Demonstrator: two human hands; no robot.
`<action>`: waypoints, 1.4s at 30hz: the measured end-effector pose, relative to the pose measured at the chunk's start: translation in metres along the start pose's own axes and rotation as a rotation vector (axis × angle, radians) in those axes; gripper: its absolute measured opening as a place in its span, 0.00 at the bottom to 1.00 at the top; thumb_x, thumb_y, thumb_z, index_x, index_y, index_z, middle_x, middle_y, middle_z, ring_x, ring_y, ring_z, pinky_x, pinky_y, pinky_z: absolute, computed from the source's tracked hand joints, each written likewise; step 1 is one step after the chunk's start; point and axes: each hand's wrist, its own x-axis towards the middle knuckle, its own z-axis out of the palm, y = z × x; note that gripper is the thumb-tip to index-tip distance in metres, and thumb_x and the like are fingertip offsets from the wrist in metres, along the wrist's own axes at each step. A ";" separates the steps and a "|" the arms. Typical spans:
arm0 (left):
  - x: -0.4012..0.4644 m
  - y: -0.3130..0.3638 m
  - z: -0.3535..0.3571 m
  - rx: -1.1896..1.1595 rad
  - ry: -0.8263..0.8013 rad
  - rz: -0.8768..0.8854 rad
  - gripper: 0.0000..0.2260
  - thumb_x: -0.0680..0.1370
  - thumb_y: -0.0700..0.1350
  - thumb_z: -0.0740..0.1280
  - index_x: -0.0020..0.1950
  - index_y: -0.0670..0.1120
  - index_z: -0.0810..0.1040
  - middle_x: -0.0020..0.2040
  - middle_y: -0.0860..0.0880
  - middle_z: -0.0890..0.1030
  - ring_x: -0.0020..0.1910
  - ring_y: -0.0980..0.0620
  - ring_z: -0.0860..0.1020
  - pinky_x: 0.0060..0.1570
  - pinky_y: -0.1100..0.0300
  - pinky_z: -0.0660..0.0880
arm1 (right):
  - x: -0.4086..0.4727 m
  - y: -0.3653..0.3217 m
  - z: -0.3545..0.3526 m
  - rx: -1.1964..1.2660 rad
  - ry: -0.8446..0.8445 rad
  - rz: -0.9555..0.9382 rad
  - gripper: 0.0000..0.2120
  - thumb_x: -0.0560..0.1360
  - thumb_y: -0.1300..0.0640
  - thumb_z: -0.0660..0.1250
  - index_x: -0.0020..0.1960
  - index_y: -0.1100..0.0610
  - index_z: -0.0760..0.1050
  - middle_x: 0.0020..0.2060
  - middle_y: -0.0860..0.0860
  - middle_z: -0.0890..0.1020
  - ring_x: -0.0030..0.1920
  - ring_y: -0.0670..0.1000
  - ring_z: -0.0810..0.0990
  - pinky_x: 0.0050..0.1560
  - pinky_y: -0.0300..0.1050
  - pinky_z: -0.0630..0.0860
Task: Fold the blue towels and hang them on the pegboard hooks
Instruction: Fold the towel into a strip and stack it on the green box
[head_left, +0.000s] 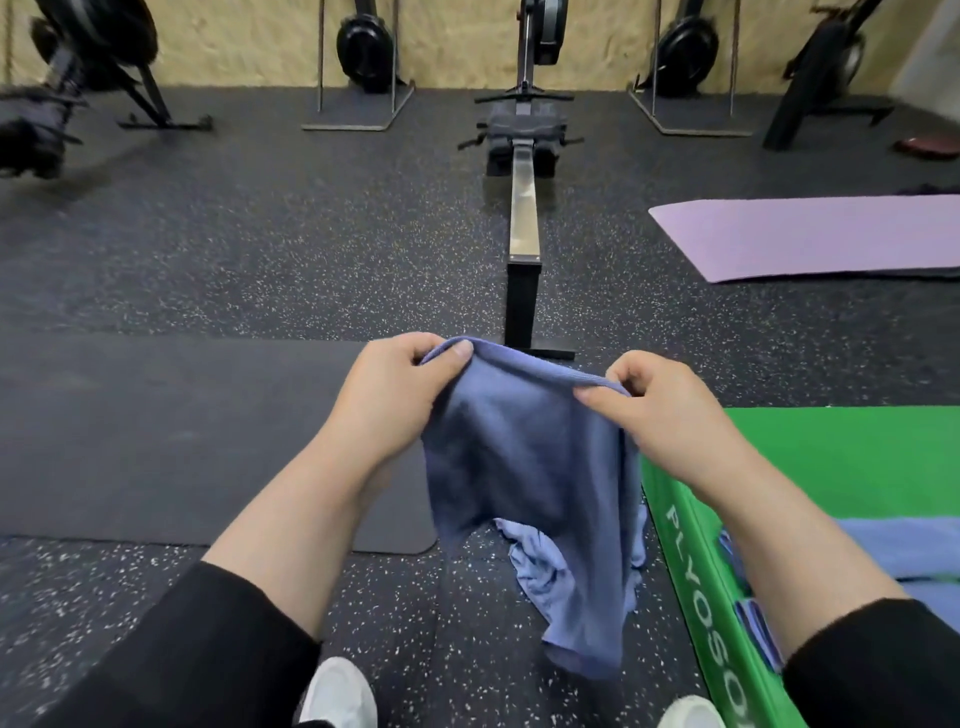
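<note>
A blue towel (524, 467) hangs in front of me over the speckled floor. My left hand (400, 389) pinches its top left corner between thumb and fingers. My right hand (660, 410) pinches the top edge further right. The cloth sags between the two hands and drapes down toward my feet. A lighter blue towel (535, 561) lies crumpled on the floor just behind it. Another blue towel (904, 551) lies flat on the green plyo box (831, 457) at my right. No pegboard or hooks are in view.
A dark mat (182, 441) lies on the floor at the left. A rowing machine (523, 208) runs away from me in the middle. A purple mat (810, 236) lies at the far right. Other exercise machines stand along the far wall.
</note>
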 end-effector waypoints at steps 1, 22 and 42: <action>0.003 0.000 0.000 -0.031 0.007 -0.011 0.18 0.77 0.55 0.69 0.37 0.41 0.77 0.34 0.51 0.72 0.36 0.54 0.67 0.38 0.56 0.63 | 0.002 -0.001 0.000 -0.007 -0.015 -0.008 0.17 0.74 0.50 0.75 0.37 0.58 0.70 0.26 0.46 0.70 0.29 0.46 0.66 0.33 0.46 0.63; 0.020 0.003 0.037 0.430 -0.210 0.074 0.12 0.81 0.57 0.64 0.44 0.51 0.78 0.34 0.55 0.78 0.34 0.61 0.74 0.36 0.65 0.68 | 0.033 -0.020 0.031 0.346 -0.205 -0.014 0.04 0.76 0.62 0.72 0.43 0.56 0.80 0.33 0.55 0.82 0.35 0.48 0.73 0.39 0.45 0.67; 0.014 0.005 0.026 0.398 -0.339 0.125 0.22 0.82 0.55 0.65 0.76 0.64 0.67 0.68 0.63 0.77 0.67 0.63 0.74 0.65 0.65 0.68 | 0.022 -0.023 0.031 0.227 -0.191 -0.153 0.12 0.76 0.62 0.71 0.44 0.45 0.85 0.40 0.49 0.86 0.39 0.48 0.78 0.46 0.43 0.75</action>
